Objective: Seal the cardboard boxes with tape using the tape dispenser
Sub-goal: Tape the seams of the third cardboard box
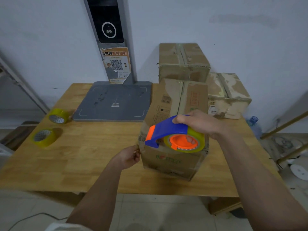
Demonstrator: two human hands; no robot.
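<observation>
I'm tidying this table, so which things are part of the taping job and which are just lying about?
In use:
- tape dispenser, gripped by the right hand
- front box, left hand at its corner

Lying about:
- two loose tape rolls
- grey scale
- water bottle

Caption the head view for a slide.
Right hand holds the blue tape dispenser over the nearest cardboard box; left hand pinches at its corner.

Open bench (pixel 86 157) across the lower left of the frame, hemmed by two tape rolls (pixel 50 129) at far left, the grey scale platform (pixel 113 100) behind, stacked cardboard boxes (pixel 183 64) crowding the upper right.
</observation>
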